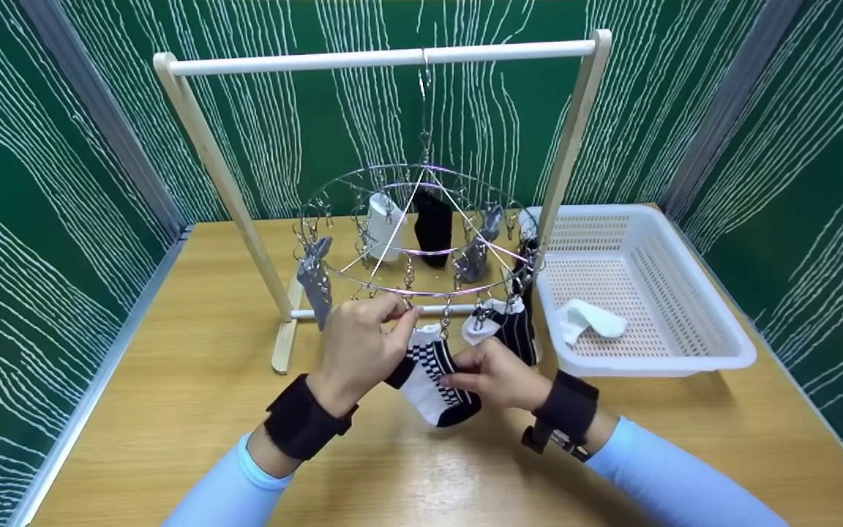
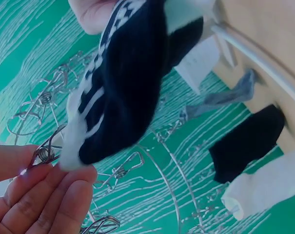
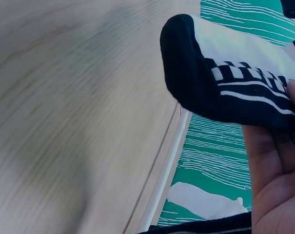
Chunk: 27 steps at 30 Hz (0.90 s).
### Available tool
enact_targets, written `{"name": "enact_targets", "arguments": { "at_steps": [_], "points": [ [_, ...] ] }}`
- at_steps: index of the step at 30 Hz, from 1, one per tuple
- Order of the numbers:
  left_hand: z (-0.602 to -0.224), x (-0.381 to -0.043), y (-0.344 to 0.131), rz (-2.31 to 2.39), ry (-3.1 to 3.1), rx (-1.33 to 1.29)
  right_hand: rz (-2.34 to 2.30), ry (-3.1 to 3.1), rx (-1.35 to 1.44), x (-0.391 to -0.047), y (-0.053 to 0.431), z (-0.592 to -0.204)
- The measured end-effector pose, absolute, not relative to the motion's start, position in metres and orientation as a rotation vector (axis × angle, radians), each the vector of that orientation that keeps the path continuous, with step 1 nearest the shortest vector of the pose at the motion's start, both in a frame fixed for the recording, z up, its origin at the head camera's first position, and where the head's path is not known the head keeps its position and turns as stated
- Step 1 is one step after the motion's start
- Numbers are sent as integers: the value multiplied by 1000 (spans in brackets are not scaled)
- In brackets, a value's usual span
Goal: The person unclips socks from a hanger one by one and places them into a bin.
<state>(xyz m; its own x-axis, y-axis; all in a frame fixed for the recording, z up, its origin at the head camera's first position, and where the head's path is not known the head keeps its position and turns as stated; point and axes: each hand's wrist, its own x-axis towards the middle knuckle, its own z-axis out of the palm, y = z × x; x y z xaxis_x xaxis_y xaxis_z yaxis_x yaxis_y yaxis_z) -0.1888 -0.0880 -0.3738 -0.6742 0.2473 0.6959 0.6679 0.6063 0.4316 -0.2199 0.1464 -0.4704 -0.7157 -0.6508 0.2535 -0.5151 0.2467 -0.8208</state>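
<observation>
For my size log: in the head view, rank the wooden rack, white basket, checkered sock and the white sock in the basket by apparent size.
Largest to smallest:
1. Wooden rack
2. White basket
3. Checkered sock
4. White sock in the basket

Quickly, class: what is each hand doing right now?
Left hand: pinching a metal clip.
Right hand: holding the black-and-white checkered sock.

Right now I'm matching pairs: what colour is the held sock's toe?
The toe is black, clearest in the right wrist view.
</observation>
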Motion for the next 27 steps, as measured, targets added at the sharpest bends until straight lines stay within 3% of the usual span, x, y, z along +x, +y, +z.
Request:
{"name": "enact_targets", "arguments": {
  "at_steps": [27],
  "points": [
    [-376, -188, -87, -938, -2252, -676, -1463, 2346, -1586, -189, 176, -449]
  ]
}}
